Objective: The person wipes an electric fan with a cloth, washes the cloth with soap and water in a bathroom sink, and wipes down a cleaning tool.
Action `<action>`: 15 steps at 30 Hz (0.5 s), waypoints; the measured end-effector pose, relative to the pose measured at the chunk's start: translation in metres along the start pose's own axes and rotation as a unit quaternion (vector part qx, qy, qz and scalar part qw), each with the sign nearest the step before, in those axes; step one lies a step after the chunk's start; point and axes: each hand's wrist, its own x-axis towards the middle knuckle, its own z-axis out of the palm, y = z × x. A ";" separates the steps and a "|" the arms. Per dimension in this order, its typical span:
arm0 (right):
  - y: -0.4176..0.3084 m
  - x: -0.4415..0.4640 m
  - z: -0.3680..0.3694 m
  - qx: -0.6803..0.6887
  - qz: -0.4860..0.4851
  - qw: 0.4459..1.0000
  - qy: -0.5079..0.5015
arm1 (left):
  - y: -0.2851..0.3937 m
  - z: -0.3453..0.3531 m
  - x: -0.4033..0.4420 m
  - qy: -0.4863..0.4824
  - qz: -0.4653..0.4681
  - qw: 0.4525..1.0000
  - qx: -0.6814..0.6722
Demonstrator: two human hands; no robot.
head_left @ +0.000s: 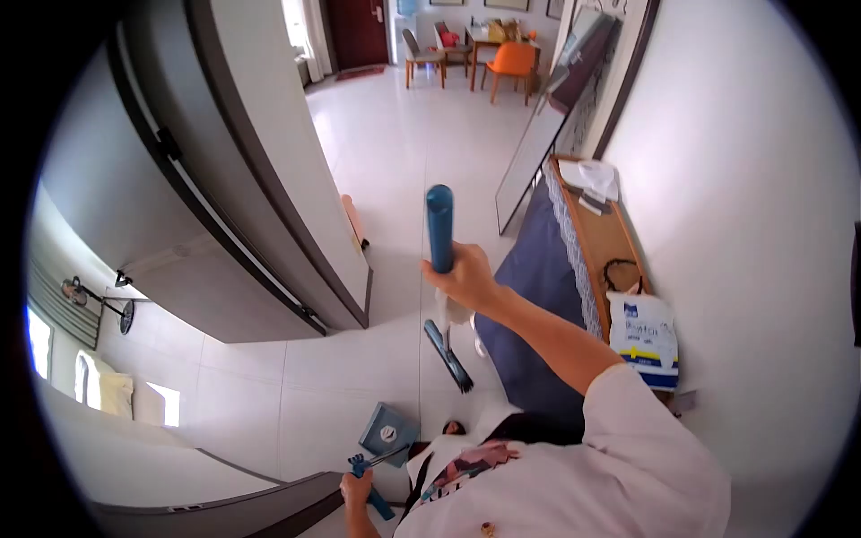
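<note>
My right hand (465, 280) is wrapped round the upper part of a broom's blue handle (439, 229), stretched out in front of me. Below it, the broom head (448, 357) with dark bristles is at the tiled floor; my hand hides most of the stick between. Down at the lower left, my left hand (356, 489) is closed on the blue handle of a long-handled dustpan. The blue-grey dustpan (387, 434) has a pale round label and lies close to my feet, a little left of the broom head. Its pan and the broom head are apart.
A grey door (170, 233) stands at the left. On the right, a cabinet (601, 233) with a dark blue cloth holds a white bag (644, 332); a mirror (538, 148) leans beyond it. An orange chair (513, 61) and table are far ahead. A fan (103, 300) stands left.
</note>
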 end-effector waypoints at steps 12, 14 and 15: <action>0.023 0.019 0.057 0.067 -0.024 0.985 -0.157 | 0.140 -0.023 -0.005 -0.151 0.076 0.930 -0.325; 0.025 0.024 0.064 0.084 -0.053 0.976 -0.193 | 0.221 -0.025 -0.019 -0.342 0.013 0.781 -0.523; 0.026 0.026 0.064 0.081 -0.057 0.969 -0.225 | 0.256 -0.023 -0.020 -0.448 -0.039 0.680 -0.578</action>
